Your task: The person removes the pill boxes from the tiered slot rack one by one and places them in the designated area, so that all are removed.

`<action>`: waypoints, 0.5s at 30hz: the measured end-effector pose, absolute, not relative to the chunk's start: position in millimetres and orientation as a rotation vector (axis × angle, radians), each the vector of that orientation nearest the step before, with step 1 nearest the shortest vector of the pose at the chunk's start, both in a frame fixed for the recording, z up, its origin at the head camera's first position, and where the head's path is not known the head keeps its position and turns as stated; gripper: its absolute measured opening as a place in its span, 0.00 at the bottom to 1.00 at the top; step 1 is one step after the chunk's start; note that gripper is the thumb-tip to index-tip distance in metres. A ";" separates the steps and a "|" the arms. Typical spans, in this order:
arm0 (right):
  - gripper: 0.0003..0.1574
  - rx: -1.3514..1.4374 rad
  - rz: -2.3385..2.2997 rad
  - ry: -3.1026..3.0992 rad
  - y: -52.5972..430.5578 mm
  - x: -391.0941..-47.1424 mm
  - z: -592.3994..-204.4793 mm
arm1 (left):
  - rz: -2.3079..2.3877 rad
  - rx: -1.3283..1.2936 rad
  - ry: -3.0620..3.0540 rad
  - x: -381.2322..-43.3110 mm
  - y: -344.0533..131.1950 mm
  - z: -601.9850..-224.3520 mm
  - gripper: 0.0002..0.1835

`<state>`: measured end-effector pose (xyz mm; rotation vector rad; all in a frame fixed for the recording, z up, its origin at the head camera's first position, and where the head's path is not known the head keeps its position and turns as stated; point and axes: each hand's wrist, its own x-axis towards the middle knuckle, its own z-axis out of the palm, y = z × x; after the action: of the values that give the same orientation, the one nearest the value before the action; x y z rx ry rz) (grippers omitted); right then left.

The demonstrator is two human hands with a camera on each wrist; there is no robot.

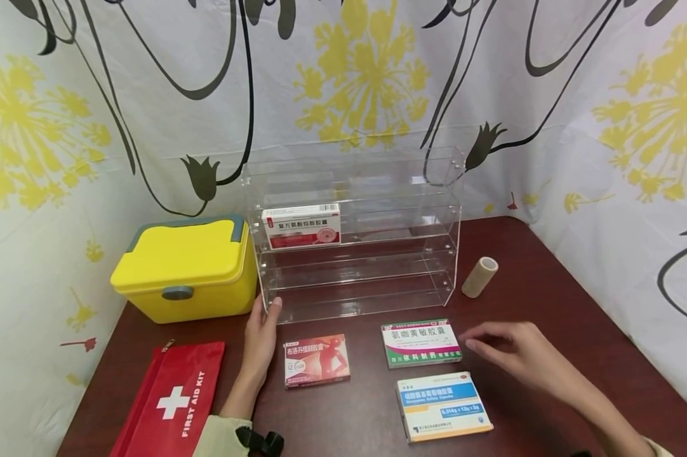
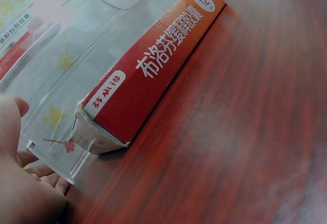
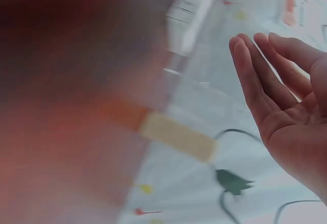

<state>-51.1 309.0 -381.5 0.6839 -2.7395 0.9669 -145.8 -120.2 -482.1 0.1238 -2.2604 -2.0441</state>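
A clear acrylic display rack stands on the table, with a white and red medicine box on one of its tiers. My left hand grips the rack's lower left corner, thumb in front and fingers around the side panel. Just right of that hand lies an orange-red medicine box. My right hand hovers beside the right end of a green and white medicine box, its fingers extended and holding nothing. Below that box lies a blue, white and yellow medicine box.
Left of the rack sits a yellow lidded case with a grey latch. A red first aid kit pouch lies at the front left. To the rack's right stands a small beige roll. Patterned cloth surrounds the table's back and sides.
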 end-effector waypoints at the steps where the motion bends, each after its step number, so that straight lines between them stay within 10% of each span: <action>1: 0.12 0.704 0.976 -2.711 305.0 -57.1 -374.0 | -2.042 0.122 -2.258 -145.5 -120.5 -482.2 0.35; 15: 0.13 0.854 0.828 -2.472 208.0 -157.9 -274.1 | -2.060 0.134 -2.245 -144.6 -120.8 -482.7 0.33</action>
<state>-157.9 208.0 -274.1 0.8536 -2.4720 0.8281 -144.6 -120.8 -482.7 0.1341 -2.2446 -2.0605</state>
